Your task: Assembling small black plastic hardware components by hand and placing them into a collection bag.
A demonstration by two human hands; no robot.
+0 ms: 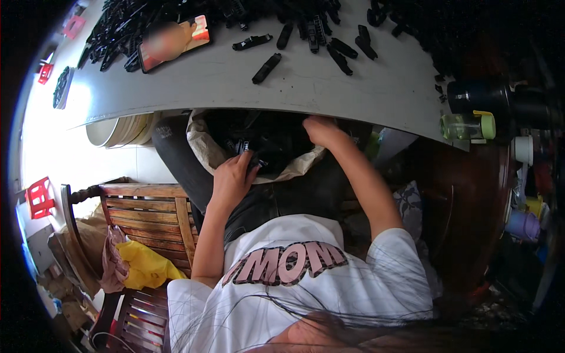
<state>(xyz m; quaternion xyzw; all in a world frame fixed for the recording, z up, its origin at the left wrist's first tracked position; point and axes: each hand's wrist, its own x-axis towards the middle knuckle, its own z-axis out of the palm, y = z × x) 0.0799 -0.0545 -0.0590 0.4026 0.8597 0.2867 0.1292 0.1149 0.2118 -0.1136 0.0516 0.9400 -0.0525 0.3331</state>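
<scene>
Clock: read around the sack (pixel 203 144), 12 pointing away from me, over the table (pixel 376 88).
Left hand (pixel 233 176): at 7, over the sack's near rim; thumb and fingers bent in toward black parts (pixel 238 145) in the mouth. Whether they pinch one, I cannot tell.
Right hand (pixel 322 130): at 2, by the sack's far rim just under the table edge; fingers mostly hidden, so I cannot tell whether they are spread or closed.
Sack: one, pale, open mouth up, between my thighs; dark inside, black parts within.
Trousers (pixel 250 215): dark, beneath the sack.
Loose parts (pixel 266 68): several, black, long and narrow, scattered on the table at 12 to 1.
Left pile (pixel 109 44): black parts, heaped at 10 to 11.
Phone (pixel 203 36): one, screen lit, at 11, against the left pile.
Right pile (pixel 432 44): black parts, at 1 to 2.
Flask (pixel 479 97): black, at 3, near the green bottle (pixel 462 126).
Bucket (pixel 103 133): pale, at 9.
Bench (pixel 147 206): slatted wood, at 8.
Yellow cloth (pixel 144 265): on the bench, between 7 and 8.
Stool (pixel 40 198): red, between 8 and 9.
</scene>
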